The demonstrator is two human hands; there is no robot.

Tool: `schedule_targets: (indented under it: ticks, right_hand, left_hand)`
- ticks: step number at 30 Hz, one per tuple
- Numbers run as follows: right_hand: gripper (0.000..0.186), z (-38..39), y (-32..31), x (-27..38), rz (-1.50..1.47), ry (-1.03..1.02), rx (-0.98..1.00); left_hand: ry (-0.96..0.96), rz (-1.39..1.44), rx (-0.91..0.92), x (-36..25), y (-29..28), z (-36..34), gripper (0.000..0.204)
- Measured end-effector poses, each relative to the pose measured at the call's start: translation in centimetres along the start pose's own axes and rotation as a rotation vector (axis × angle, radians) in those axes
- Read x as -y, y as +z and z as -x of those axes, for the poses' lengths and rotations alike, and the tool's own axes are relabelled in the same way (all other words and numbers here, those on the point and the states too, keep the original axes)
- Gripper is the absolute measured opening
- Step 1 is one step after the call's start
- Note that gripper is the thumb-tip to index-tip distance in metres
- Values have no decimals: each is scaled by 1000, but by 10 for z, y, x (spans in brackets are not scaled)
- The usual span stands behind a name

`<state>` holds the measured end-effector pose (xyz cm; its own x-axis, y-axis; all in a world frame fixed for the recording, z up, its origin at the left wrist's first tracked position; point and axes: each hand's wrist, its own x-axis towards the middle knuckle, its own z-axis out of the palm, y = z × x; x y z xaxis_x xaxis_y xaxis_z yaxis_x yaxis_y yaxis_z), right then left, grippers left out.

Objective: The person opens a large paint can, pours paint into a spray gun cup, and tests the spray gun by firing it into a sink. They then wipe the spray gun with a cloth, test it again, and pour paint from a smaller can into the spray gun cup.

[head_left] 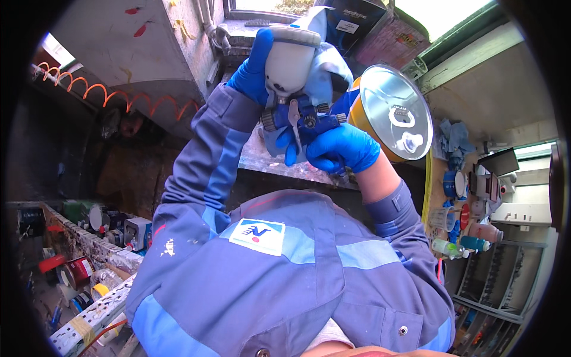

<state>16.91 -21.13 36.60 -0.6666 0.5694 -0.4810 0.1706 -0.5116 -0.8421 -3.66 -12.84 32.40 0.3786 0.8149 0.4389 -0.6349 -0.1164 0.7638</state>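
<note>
My left hand (250,74), in a blue glove, grips the white cup (288,65) of a blue spray gun (309,119) near its metal lid. My right hand (348,149), also gloved in blue, is curled round the gun's lower part, beneath its knobs and metal lever. A light-blue cloth (330,65) hangs behind and beside the cup, partly hidden by it. Just right of the gun stands a large yellow can (389,110) with a silver top, a ring handle and a spout.
A ledge (256,160) lies beyond my hands, with dark boxes (345,21) by the window. An orange coiled hose (95,92) hangs at upper left. Cans and jars crowd a paint-spattered bench (101,241) at left. Bottles (476,244), tubs, cloths and racks (499,273) are at right.
</note>
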Motion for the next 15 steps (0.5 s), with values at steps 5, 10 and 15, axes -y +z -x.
schedule_targets:
  ticks: [5,10,15]
  right_hand:
    - [29,-15,-8,-7,176,-222,-196]
    - [23,-62,-11,-15,813,-478,-730]
    - [20,-56,-6,-35,992,-555,-866]
  left_hand:
    - [-46,-386,-306,-4,41,14,76]
    - [156,76,-584,16,76,6,45]
    - [155,667,-380,-7,40,-3,62]
